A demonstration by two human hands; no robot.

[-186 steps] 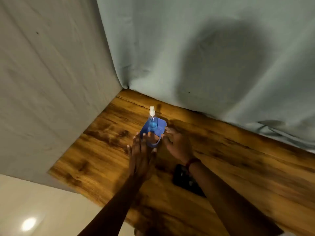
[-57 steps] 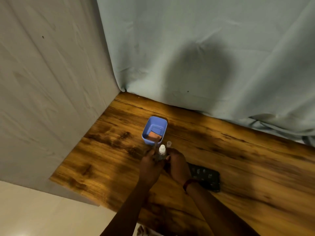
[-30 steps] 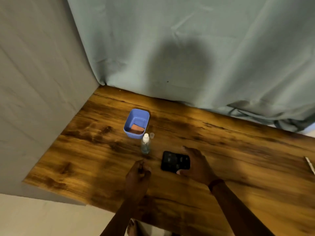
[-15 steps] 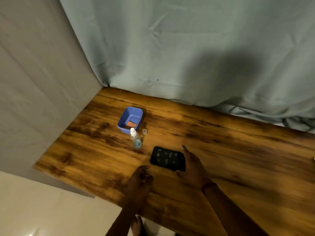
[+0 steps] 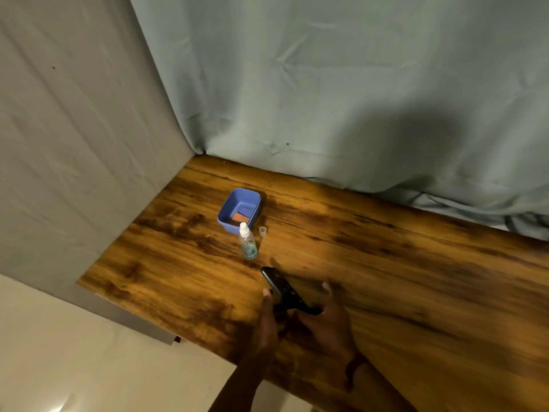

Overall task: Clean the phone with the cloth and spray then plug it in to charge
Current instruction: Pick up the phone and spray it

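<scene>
The black phone [image 5: 282, 288] is tilted up off the wooden table [image 5: 416, 286], its far end raised. My right hand [image 5: 326, 319] grips its near end from the right and below. My left hand [image 5: 269, 316] touches its left edge with the fingertips. A small clear spray bottle [image 5: 247, 245] with a white nozzle and blue liquid stands upright just beyond the phone, its clear cap [image 5: 262, 231] beside it on the table. The orange cloth [image 5: 239, 217] lies folded inside the blue plastic tub [image 5: 225, 208] behind the bottle.
A grey-green curtain [image 5: 326, 99] hangs along the table's back edge, and a pale wall [image 5: 74, 144] closes off the left side. The table's near edge runs diagonally past my forearms, with a light floor [image 5: 104, 367] below.
The phone lay flat on the table under my right hand half a second ago; now both hands have it tipped up on edge. The bottle, cap and tub have stayed put.
</scene>
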